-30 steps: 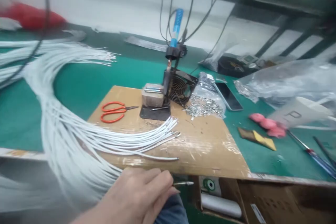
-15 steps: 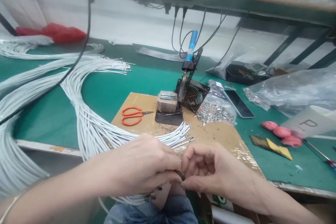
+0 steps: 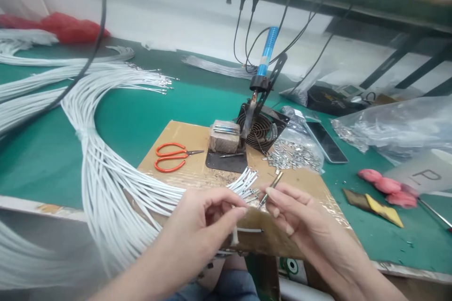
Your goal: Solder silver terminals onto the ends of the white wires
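My left hand (image 3: 212, 225) is pinched, thumb against fingers, above the near edge of the cardboard. A white cable (image 3: 250, 230) shows just below its fingertips, apparently gripped there, though the grip itself is hidden. To the right, my right hand (image 3: 293, 207) holds slim metal tweezers (image 3: 275, 181) between thumb and fingers, slanting up and away. Beside the hands lies a thick bundle of white cables (image 3: 148, 193), their bared metal-tipped ends (image 3: 247, 181) fanned on the cardboard sheet (image 3: 197, 176).
Orange-handled scissors (image 3: 173, 156) lie left of a soldering iron (image 3: 268, 51) on a stand, with a grey block (image 3: 224, 136) and a fan (image 3: 261, 129). Small metal connectors (image 3: 293, 155) spill from a bag. A phone (image 3: 326, 142) and pink lumps (image 3: 388, 188) sit right.
My hands have moved apart. The right hand has turned, bringing the tweezers into plain sight; the left hand has turned so its thumb and fingers show. The view has shifted slightly.
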Motion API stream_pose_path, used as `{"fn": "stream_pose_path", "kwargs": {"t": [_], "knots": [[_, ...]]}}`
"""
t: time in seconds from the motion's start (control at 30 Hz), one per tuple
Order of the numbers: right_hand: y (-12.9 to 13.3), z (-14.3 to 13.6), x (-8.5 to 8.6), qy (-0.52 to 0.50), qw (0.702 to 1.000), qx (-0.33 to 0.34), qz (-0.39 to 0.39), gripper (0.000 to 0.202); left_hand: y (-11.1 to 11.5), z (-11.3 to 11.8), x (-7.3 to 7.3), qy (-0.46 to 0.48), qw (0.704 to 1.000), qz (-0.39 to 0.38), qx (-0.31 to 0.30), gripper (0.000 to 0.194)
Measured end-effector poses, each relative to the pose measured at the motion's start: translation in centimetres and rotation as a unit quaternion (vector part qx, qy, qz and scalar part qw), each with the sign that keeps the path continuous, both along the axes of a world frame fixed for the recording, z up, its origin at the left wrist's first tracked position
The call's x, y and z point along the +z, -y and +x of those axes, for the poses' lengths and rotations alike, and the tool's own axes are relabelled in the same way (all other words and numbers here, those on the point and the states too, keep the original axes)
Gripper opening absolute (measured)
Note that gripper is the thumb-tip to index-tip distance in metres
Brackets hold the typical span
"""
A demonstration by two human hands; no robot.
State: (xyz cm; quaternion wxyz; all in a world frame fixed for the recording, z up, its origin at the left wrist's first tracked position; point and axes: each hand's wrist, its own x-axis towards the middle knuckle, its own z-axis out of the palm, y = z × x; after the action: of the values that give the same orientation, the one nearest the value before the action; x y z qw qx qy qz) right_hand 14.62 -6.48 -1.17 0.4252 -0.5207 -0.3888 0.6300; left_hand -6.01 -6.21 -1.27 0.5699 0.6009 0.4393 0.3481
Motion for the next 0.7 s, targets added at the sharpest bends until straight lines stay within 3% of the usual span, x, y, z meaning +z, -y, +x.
{"fn": "stream_pose_path", "kwargs": {"t": [0.27, 0.7], "knots": [[-0.7, -0.8, 0.2, -0.087, 0.995, -0.004, -0.051, 0.042, 0.1, 1.7, -0.4, 0.081, 0.996, -0.036, 0.023, 0.016], [-1.3, -0.7, -0.7, -0.118, 0.991, -0.006, -0.055, 0.037, -0.1, 2.1, -0.5, 0.069, 0.996, -0.048, 0.029, 0.017]]}}
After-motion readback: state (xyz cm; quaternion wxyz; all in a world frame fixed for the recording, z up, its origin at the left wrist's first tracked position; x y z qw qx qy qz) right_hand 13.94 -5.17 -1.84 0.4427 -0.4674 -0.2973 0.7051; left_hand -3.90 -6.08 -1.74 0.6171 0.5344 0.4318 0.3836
